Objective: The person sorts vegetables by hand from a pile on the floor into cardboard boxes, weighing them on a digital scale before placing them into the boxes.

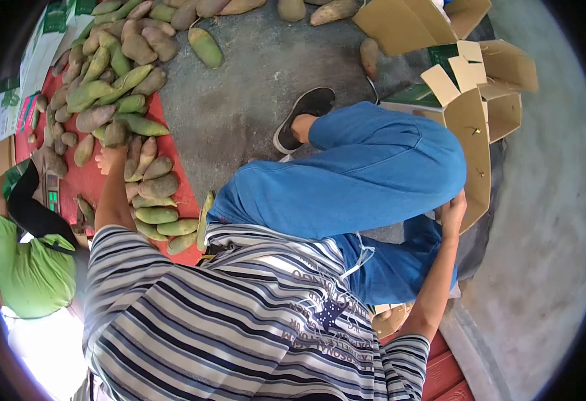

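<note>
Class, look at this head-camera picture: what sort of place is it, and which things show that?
Probably a fruit sorting and packing spot on a bare concrete floor: a heap of mangoes on a red mat, open cardboard boxes and a weighing scale.

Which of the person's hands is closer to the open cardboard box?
Right. The right hand touches the lower edge of the cardboard box. The left hand is far across, on the fruit pile.

Bare concrete floor btwn fruit pile & cardboard boxes.
</note>
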Demonstrator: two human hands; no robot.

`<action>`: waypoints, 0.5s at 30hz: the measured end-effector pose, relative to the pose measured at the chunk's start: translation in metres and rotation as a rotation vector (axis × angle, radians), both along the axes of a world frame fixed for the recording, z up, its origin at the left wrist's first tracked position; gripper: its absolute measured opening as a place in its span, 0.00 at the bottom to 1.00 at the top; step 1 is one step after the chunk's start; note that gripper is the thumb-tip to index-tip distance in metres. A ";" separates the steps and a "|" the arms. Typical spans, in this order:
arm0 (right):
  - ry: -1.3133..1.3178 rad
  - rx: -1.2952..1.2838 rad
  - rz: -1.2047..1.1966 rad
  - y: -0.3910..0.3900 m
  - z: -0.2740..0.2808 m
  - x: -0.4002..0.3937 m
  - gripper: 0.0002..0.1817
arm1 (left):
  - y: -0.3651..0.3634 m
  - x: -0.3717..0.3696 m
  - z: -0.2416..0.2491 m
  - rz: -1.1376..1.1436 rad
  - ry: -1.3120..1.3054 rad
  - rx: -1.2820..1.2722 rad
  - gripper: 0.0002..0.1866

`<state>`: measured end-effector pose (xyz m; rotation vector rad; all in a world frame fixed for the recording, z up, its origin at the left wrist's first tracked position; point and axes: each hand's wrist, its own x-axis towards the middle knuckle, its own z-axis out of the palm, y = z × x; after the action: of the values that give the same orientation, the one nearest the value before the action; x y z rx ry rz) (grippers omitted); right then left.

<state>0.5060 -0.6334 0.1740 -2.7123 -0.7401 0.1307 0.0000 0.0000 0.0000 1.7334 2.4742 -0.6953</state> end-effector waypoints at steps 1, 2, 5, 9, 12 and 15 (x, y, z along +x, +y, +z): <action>0.018 -0.015 -0.019 0.000 0.007 -0.002 0.11 | -0.001 -0.004 -0.013 -0.049 -0.058 0.017 0.50; 0.037 -0.028 -0.035 0.001 0.013 -0.006 0.11 | -0.003 -0.008 -0.026 -0.095 -0.115 0.034 0.50; 0.093 -0.004 -0.081 0.010 -0.002 -0.004 0.10 | -0.015 0.008 -0.005 -0.084 -0.161 0.135 0.49; 0.000 0.010 -0.005 0.001 -0.002 -0.001 0.11 | -0.024 0.015 -0.057 0.316 -0.470 0.262 0.50; -0.030 -0.011 -0.008 0.000 -0.003 -0.001 0.12 | -0.051 0.062 -0.035 0.642 -0.787 0.303 0.48; -0.019 -0.041 -0.036 0.004 -0.003 -0.002 0.13 | -0.073 0.070 -0.054 0.484 -0.947 0.232 0.37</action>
<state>0.5037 -0.6299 0.1706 -2.7682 -0.7009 0.1133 0.0703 -0.0734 -0.0544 1.0220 2.1238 0.3921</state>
